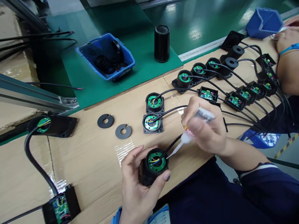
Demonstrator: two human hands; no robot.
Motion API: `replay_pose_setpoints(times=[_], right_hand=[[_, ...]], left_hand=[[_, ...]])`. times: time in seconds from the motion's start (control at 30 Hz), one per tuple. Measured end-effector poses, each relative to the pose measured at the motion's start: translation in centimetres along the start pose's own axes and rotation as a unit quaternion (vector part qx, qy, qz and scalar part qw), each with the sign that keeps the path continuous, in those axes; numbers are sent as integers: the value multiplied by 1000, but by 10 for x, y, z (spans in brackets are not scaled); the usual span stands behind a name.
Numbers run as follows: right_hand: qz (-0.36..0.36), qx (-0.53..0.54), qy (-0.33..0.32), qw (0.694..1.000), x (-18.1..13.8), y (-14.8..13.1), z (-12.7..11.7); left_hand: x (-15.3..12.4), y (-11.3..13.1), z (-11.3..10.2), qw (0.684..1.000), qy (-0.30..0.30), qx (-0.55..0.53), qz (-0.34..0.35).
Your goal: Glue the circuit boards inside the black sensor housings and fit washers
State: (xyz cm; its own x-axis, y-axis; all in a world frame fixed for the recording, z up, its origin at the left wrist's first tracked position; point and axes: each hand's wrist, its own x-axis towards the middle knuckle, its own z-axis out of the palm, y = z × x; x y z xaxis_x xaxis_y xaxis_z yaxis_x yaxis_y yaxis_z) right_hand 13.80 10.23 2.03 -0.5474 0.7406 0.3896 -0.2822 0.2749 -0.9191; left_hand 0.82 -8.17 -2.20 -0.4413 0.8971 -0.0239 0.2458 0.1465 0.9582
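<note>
My left hand (140,183) grips a black round housing (149,179) at the front edge of the bench. Inside the housing a green ring-shaped circuit board (160,166) faces up, with thin coloured wires and a black cable leading out. My right hand (207,127) is closed around a small glue bottle (187,136), tilted down to the left. Its narrow white nozzle tip is at the right inner rim of the housing. Two similar housings (153,122) stand just beyond, cabled to small boxes. Two grey notched foam rings (123,131) lie to the left.
A blue bin (105,57) with black parts and a black cylinder (161,43) stand on the green mat. Several cabled housings (184,79) and open circuit boxes (235,101) line the right. Another housing (58,124) lies at left. A co-worker's arm (288,62) is at far right.
</note>
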Motion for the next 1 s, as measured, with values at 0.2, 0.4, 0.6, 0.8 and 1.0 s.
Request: replay_pose_setpoints(times=[0.2, 0.4, 0.6, 0.8, 1.0], right_hand=[[39, 25, 93, 995, 19, 12, -1], [17, -51, 78, 996, 42, 15, -3], [33, -3, 89, 995, 49, 27, -5], [26, -12, 79, 996, 46, 22, -5], [14, -36, 31, 999, 40, 17, -4]], left_hand=[[2, -14, 1, 993, -64, 30, 91], [35, -12, -16, 997, -47, 10, 63], [93, -25, -1, 981, -10, 167, 97], [90, -20, 2, 941, 58, 226, 244], [85, -7, -3, 912, 68, 274, 299]])
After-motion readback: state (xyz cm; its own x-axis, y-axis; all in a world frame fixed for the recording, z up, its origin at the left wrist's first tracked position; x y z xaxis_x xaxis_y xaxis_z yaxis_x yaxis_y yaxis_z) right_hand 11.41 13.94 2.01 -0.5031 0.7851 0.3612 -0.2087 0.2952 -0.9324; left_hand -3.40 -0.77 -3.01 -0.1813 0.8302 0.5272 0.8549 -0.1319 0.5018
